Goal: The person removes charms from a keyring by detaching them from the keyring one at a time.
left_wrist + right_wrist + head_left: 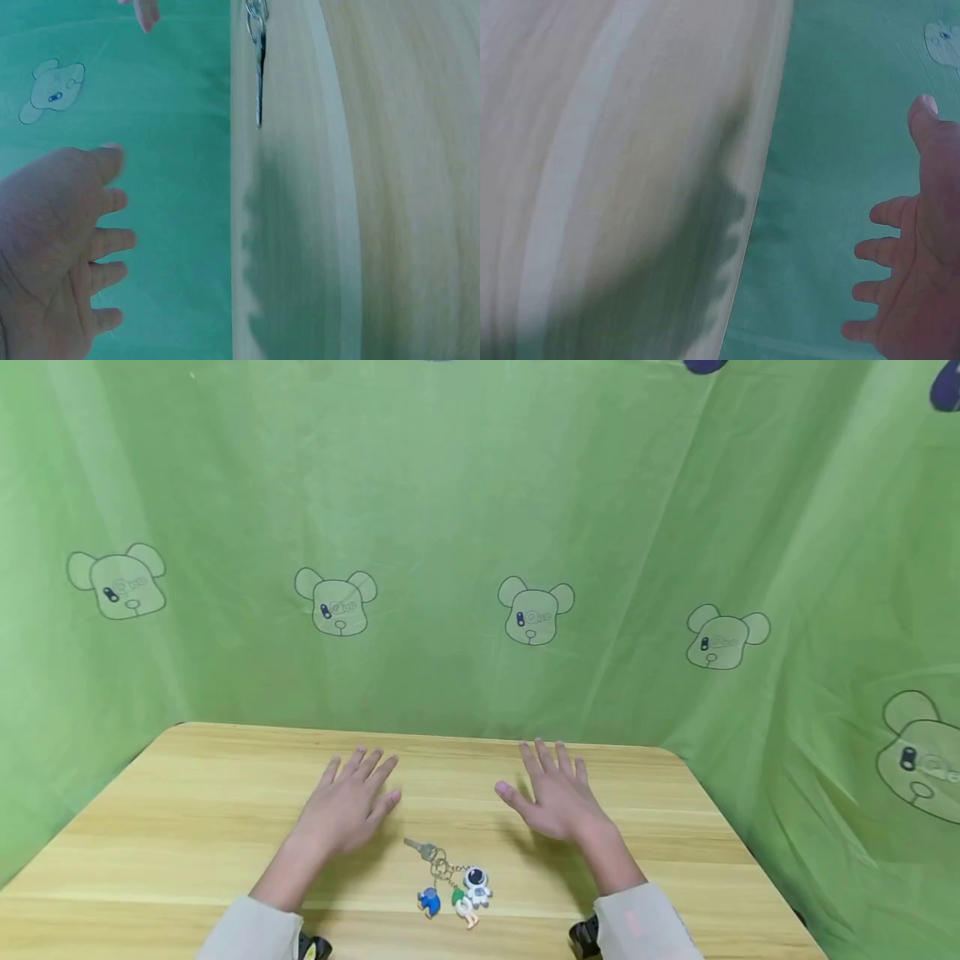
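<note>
A keyring (450, 881) lies on the wooden table (187, 827) near the front edge: a silver key (422, 848), a blue charm, a green and white charm and a small astronaut figure (477, 885). My left hand (348, 806) hovers just above the table, left of the key, fingers spread and holding nothing. My right hand (555, 797) hovers to the right of the keyring, fingers spread too. In the left wrist view the left hand (60, 247) shows its open palm, and the key (259, 67) lies on the table. The right wrist view shows the right hand (915, 262) with straight fingers.
A green cloth (480, 527) printed with bear heads hangs behind and on both sides of the table. The table's far edge (420, 737) runs just beyond my fingertips. Pale sleeves (247, 931) cover both forearms.
</note>
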Motion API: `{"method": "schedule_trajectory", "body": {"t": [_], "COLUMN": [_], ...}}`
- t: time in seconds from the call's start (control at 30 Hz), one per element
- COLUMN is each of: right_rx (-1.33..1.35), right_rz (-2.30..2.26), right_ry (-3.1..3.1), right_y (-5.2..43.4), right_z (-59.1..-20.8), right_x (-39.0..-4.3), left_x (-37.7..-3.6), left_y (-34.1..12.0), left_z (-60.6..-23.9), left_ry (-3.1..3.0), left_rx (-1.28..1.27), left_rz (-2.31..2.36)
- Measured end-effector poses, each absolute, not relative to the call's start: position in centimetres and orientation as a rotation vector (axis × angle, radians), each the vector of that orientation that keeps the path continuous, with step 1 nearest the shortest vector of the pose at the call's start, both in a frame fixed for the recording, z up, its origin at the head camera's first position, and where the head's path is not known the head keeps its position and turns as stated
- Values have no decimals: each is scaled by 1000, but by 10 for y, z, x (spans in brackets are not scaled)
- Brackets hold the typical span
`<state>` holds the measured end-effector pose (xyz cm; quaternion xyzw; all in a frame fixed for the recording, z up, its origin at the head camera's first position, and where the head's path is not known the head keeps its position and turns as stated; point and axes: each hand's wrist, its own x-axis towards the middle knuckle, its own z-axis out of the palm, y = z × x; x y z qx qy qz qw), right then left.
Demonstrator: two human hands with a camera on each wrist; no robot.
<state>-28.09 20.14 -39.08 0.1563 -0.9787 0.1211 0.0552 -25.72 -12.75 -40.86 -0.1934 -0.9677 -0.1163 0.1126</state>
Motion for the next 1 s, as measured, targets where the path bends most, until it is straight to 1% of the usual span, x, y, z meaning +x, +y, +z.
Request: {"method": "schedule_trajectory", "body": {"t": [0.2, 0.57, 0.73, 1.0], "right_rx": [600, 809, 954, 1097], "right_rz": [372, 255, 239, 124], "right_ry": [-3041, -3058, -3045, -2990], "right_y": [192, 172, 163, 154], "right_z": [-393, -393, -392, -400], "right_x": [-281, -271, -262, -251], "left_x": [-254, -248, -245, -243], "left_y": [-123, -109, -104, -95], "left_z": [-408, -415, -417, -424], "left_ry": [-2895, -2956, -2966, -2934], "left_rx": [-688, -926, -985, -1103], "left_rz": [-385, -465, -574, -748]}}
